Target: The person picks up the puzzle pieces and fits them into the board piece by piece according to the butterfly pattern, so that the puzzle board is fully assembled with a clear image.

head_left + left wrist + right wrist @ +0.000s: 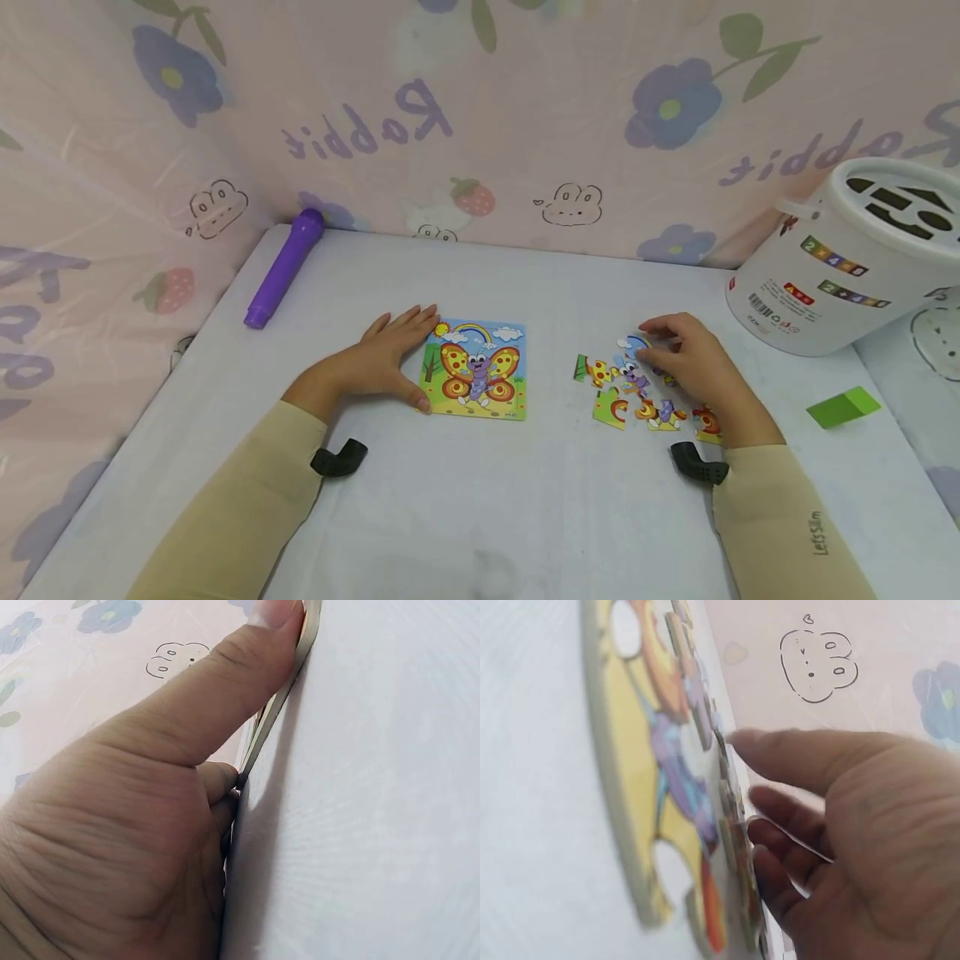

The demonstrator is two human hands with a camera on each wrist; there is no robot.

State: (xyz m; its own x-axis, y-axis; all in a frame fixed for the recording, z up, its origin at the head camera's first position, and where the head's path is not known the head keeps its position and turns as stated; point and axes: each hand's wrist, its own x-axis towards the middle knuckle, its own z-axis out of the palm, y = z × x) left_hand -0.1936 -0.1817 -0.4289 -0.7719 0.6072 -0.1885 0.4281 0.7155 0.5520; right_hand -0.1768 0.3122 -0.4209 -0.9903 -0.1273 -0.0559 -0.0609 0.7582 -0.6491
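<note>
A square butterfly puzzle picture [478,371] lies flat on the white table. Along its left side rests my left hand [378,358], fingers spread, with fingertips by the upper left corner and the thumb at the lower left. In the left wrist view the thumb [225,690] presses on the board's edge. My right hand [690,358] reaches over a loose group of jigsaw pieces showing a like picture. Its thumb and index finger stand apart around a rainbow piece [636,342]. A butterfly-body piece [676,769] is near the camera in the right wrist view. Part of the group is hidden under this hand.
A purple cylindrical stick [285,267] lies at the back left. At the back right stands a white bucket [817,275] with a shape-slotted lid. A folded green card [843,407] is near the right edge. Patterned sheeting [510,133] rises behind the table.
</note>
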